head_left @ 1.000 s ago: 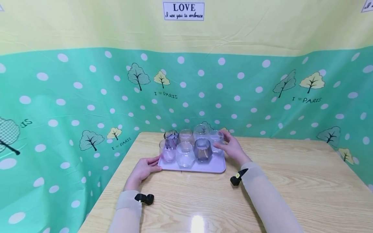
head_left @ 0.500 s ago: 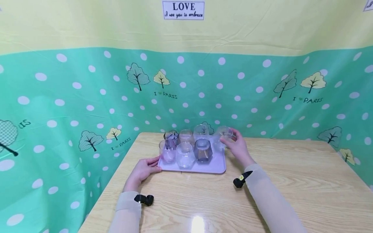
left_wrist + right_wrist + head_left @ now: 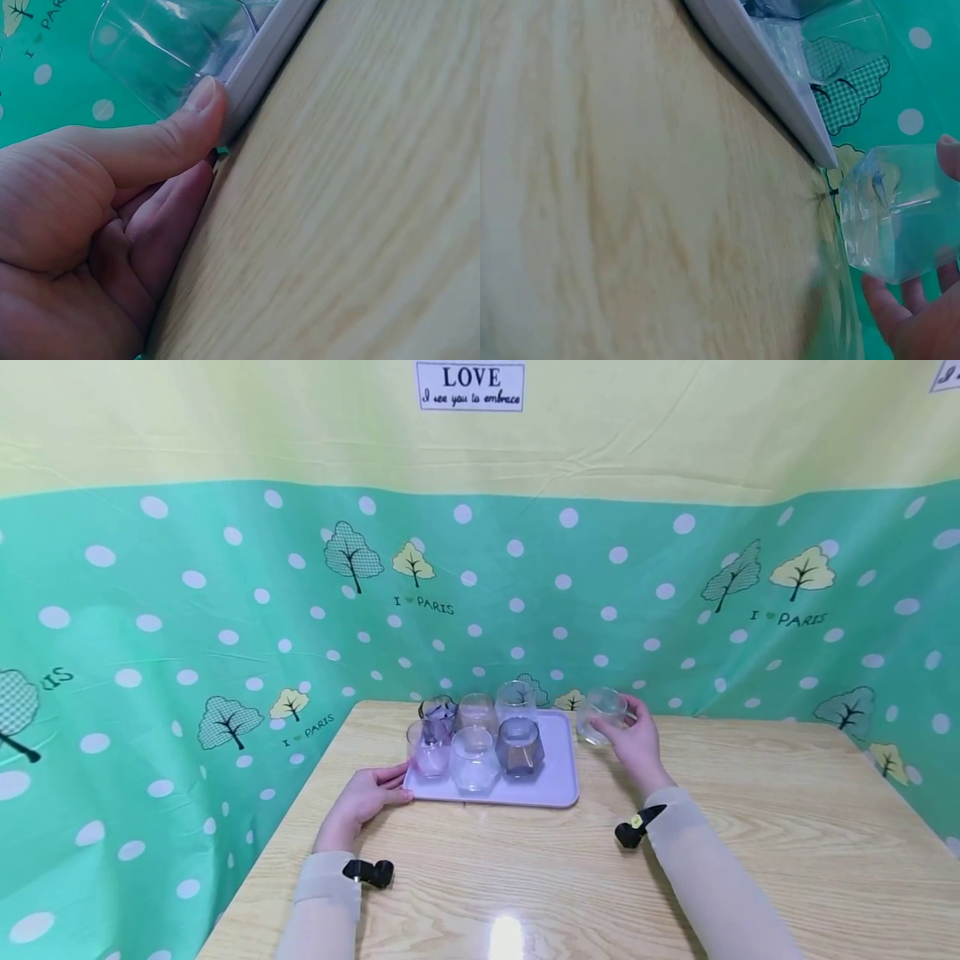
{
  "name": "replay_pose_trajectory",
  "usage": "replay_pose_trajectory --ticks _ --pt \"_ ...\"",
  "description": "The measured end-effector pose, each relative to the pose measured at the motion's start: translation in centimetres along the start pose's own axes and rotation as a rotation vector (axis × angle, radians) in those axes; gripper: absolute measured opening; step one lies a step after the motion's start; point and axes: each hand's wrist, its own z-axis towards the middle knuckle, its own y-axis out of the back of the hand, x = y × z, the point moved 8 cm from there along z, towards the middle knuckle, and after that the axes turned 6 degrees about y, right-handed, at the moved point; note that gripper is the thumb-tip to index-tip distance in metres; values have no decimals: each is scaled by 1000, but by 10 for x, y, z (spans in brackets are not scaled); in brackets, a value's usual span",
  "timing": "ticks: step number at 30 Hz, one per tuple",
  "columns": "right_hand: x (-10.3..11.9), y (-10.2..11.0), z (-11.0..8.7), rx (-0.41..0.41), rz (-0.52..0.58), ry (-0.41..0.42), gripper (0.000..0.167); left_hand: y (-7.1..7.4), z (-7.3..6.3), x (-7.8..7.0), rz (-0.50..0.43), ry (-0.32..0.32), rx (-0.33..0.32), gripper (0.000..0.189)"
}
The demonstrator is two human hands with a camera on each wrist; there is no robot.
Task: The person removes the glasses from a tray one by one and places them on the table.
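Note:
My right hand [image 3: 633,739] holds a clear drinking glass [image 3: 602,718] by its sides, just right of the tray near the table's back edge. In the right wrist view the thumb and fingers lie on opposite sides of this glass [image 3: 892,217], its base toward the wood. My left hand [image 3: 367,797] pinches the front left corner of the lilac tray [image 3: 557,777], thumb [image 3: 172,142] on the rim and fingers lower down. On the tray stand a pinkish glass [image 3: 430,756], a clear rounded glass [image 3: 475,764] and a dark grey glass [image 3: 521,752] in front.
The tray's back row has a dark-patterned glass [image 3: 438,710], a faintly amber glass [image 3: 476,712] and a clear glass [image 3: 516,697]. A green dotted cloth [image 3: 645,593] hangs right behind the wooden table [image 3: 570,877].
My right hand has lifted the clear glass from the tray's back right corner and carried it rightward past the tray's edge. My left hand has stayed at the tray's corner.

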Motion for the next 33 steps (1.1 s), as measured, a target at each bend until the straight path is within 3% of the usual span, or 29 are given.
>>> replay_pose_trajectory --ticks 15,33 --pt "-8 -1 -1 -15 -44 -2 95 0 -2 1 -86 57 4 67" --pt "-11 -5 -2 9 -78 6 98 2 0 1 -47 36 8 69"
